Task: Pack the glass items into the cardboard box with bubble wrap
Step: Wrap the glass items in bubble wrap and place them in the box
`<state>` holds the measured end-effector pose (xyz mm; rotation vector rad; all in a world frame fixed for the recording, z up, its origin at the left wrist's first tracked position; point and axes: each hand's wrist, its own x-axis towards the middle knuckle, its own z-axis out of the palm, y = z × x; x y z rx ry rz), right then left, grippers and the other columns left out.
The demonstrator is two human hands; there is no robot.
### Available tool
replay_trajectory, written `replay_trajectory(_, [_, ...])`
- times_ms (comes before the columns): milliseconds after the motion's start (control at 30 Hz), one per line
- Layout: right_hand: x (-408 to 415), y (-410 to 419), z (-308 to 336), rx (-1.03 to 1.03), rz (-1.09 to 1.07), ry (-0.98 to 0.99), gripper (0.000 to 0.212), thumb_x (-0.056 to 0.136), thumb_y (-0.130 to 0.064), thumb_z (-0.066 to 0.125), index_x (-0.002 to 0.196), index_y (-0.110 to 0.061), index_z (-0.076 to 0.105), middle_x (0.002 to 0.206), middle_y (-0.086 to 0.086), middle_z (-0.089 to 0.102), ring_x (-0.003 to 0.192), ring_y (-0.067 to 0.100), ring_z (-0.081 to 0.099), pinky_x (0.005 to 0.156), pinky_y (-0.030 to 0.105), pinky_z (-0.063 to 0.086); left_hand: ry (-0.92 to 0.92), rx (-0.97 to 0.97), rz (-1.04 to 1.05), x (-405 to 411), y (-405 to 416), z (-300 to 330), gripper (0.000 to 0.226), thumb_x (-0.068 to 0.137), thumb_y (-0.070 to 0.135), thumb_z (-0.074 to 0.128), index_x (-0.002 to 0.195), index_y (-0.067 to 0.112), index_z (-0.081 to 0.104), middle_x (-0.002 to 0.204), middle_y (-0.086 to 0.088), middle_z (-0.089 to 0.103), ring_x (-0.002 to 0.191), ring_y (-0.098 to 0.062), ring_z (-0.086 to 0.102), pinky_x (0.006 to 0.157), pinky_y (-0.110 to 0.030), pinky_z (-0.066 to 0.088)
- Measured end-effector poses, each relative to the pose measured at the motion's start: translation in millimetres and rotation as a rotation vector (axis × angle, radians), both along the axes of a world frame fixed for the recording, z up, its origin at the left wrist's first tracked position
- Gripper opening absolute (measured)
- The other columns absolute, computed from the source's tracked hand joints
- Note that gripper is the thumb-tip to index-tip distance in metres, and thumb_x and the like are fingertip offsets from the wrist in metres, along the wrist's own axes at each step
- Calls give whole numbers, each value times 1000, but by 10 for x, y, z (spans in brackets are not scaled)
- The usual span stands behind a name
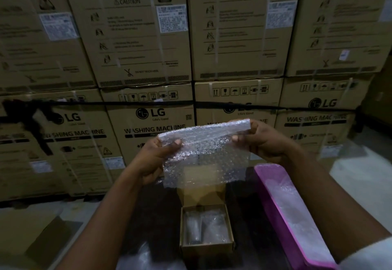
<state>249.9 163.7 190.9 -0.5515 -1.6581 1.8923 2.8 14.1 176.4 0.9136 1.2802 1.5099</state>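
A sheet of bubble wrap (204,153) hangs in the air at chest height, its top edge folded over. My left hand (156,159) grips its left side and my right hand (262,140) grips its upper right corner. Below them a small open cardboard box (206,246) stands on a dark surface with its lid flap up. Inside it lie two glass items (203,226) side by side, each wrapped in bubble wrap.
A pink tray (273,187) with more bubble wrap in it lies to the right of the box. A wall of stacked washing machine cartons (148,57) fills the background. A flat piece of cardboard (42,233) lies on the floor at the left.
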Motion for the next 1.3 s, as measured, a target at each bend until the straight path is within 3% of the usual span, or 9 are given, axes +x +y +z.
replay_trajectory(100, [34, -29, -81, -31, 54, -46, 30, 87, 4, 54, 115, -5, 58, 99, 12, 69, 88, 18, 68, 75, 29, 59, 41, 3, -36, 10, -9, -13, 35, 78, 13, 66, 111, 2, 61, 103, -16, 69, 98, -31, 63, 91, -45, 52])
replay_trajectory(300, [83, -38, -25, -37, 36, 37, 15, 81, -3, 58, 87, -8, 70, 99, 9, 72, 83, 22, 66, 69, 30, 58, 83, 39, -150, -1, -34, 10, 16, 93, -3, 48, 96, 8, 60, 84, -7, 69, 65, -12, 66, 53, -24, 56])
replay_trajectory(467, [110, -60, -2, -220, 187, 157, 40, 84, -24, 38, 93, -4, 71, 90, 17, 66, 78, 26, 62, 67, 33, 53, 237, 103, -93, -10, -48, 41, 33, 90, -11, 47, 75, 10, 67, 81, -9, 69, 63, -14, 60, 56, -25, 51])
replay_trajectory(567, [86, -85, 7, -162, 140, 83, 38, 84, -43, 56, 94, -6, 63, 90, 13, 63, 76, 23, 62, 61, 32, 54, 388, 93, -122, -57, -80, 48, 32, 90, -9, 49, 78, 11, 71, 87, -9, 72, 72, -23, 64, 66, -29, 55])
replay_trajectory(667, [21, -62, -30, -3, -33, -66, 21, 77, -11, 69, 93, -10, 56, 95, 9, 60, 72, 15, 62, 57, 24, 54, 310, 96, -173, -70, -116, 73, 23, 83, 15, 49, 89, 1, 67, 92, -11, 69, 79, -27, 65, 72, -35, 55])
replay_trajectory(867, [-77, -46, -81, -22, -101, -8, 57, 71, 7, 69, 123, -12, 56, 123, 14, 55, 88, 19, 65, 69, 21, 56, 37, 51, 3, 18, -18, -23, 56, 73, 23, 75, 123, 17, 51, 119, -7, 52, 95, -26, 65, 71, -34, 59])
replay_trajectory(967, [-82, -37, -66, -15, -111, -50, 45, 73, 5, 69, 116, -6, 59, 97, 13, 67, 79, 16, 68, 64, 21, 56, -56, -42, -38, 73, -31, -66, 32, 80, 18, 67, 109, 9, 56, 88, -7, 65, 59, -10, 64, 52, -20, 53])
replay_trajectory(1133, [-41, 6, -91, -68, -102, -59, 36, 71, 2, 69, 105, 1, 57, 91, 12, 67, 83, 19, 67, 68, 24, 57, -7, 0, 2, -10, -25, -83, 26, 72, 6, 70, 97, 9, 61, 87, -7, 69, 81, -16, 64, 70, -25, 52])
replay_trajectory(1300, [-19, 31, -163, -152, -13, -48, 15, 90, 7, 52, 102, -1, 56, 89, 13, 68, 80, 19, 67, 71, 25, 59, 50, -17, -24, 8, -38, -16, 17, 86, 0, 59, 87, 16, 53, 78, -8, 63, 60, -10, 57, 40, -14, 41])
